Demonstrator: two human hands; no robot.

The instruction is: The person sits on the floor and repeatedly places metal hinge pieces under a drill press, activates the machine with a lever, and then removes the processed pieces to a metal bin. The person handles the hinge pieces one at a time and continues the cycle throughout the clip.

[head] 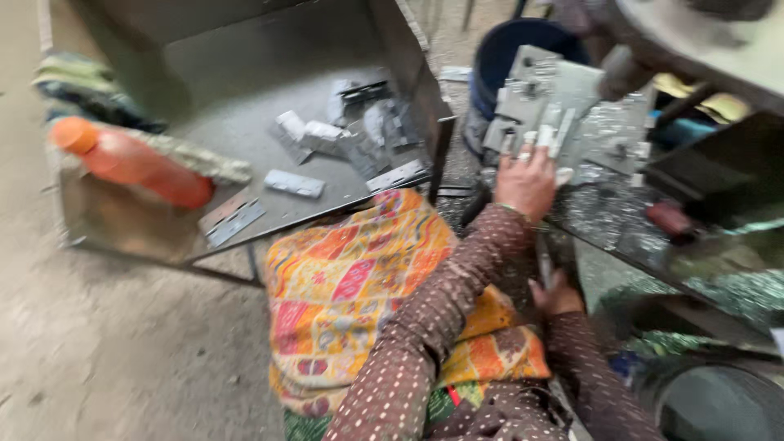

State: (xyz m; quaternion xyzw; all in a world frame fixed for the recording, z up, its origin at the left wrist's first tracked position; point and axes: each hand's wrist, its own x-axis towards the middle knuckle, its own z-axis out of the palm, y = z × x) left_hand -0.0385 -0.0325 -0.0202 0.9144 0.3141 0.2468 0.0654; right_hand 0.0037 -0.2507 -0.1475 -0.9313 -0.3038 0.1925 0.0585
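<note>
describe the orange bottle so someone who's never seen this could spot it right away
Start at the big grey metal tray in the upper left of the head view, which holds loose silvery metal pieces. On the tray's left edge lies the orange bottle, on its side with its cap toward the upper left. It is the only bright orange, rounded plastic thing among flat grey metal.

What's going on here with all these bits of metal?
A person in brown dotted sleeves sits at a workbench. Their left hand reaches up to small grey metal hinge plates piled there, while the right hand rests lower, gripping a thin metal rod. More flat grey hinges lie in the open metal tray beside an orange plastic bottle.
</note>
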